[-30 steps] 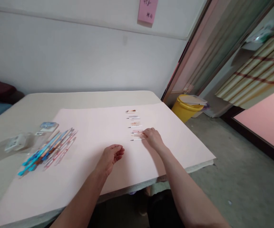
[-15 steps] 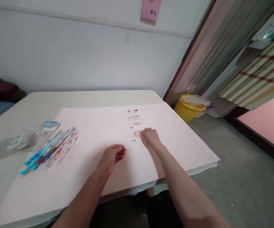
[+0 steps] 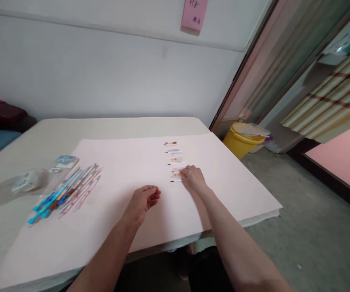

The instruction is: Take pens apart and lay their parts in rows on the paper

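Clearly, a light touch suits this step. The right hand (image 3: 195, 177) is at the near end of a column of thin sticks (image 3: 175, 164), its fingers bent down at the right ends of the nearest ones; whether they pinch anything I cannot tell, as the fingertips are partly hidden. The column lies right of the middle of the pale pink sheet (image 3: 123, 162), dark tips to the left. Working from the right ends keeps the wrist clear of the sticks farther off. Small nudges seem best, since such slim things probably roll easily. The left hand (image 3: 144, 200) is loosely half-curled, nothing visible in it, near enough to steady a stray stick. The pile of pens (image 3: 68, 190) lies well apart, to the left.
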`<state>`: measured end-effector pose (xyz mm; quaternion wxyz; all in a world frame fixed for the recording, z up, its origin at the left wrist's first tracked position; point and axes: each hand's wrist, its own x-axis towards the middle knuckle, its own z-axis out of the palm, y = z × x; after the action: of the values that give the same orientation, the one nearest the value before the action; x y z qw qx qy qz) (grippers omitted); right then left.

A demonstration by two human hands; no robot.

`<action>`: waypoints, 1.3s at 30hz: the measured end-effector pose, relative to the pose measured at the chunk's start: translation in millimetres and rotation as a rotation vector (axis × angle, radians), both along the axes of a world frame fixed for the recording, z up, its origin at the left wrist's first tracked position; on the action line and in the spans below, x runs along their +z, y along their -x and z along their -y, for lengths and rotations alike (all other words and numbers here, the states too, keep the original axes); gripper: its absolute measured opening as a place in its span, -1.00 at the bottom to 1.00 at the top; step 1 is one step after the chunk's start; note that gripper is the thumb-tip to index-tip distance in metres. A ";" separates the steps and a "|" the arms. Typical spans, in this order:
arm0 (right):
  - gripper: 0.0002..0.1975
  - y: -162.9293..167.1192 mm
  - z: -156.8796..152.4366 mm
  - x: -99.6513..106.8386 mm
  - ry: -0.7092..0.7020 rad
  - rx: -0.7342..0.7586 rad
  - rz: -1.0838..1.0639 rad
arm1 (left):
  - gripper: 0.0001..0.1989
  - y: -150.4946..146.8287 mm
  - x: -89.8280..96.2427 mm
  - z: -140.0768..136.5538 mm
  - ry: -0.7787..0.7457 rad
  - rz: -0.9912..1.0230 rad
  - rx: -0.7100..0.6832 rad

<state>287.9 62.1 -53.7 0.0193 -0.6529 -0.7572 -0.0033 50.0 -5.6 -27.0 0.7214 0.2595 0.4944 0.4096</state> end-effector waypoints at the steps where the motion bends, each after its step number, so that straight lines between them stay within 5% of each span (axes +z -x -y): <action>1: -0.75 -2.1 0.1 -0.1 0.002 -0.009 -0.008 | -0.84 0.6 -1.0 -0.6 -0.003 0.003 0.000; 10: -0.65 -27.2 0.1 -0.9 0.022 -0.180 -0.066 | -0.82 6.0 -1.5 -2.2 -0.007 0.004 0.005; 39: -0.73 -1.9 -4.6 -2.6 0.046 -0.104 -0.125 | -0.83 3.3 -3.7 -2.4 -0.006 0.016 0.004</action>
<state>289.8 66.7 -56.3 0.0513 -0.6904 -0.7196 0.0537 46.8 -3.2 -30.8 0.7237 0.2573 0.4882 0.4145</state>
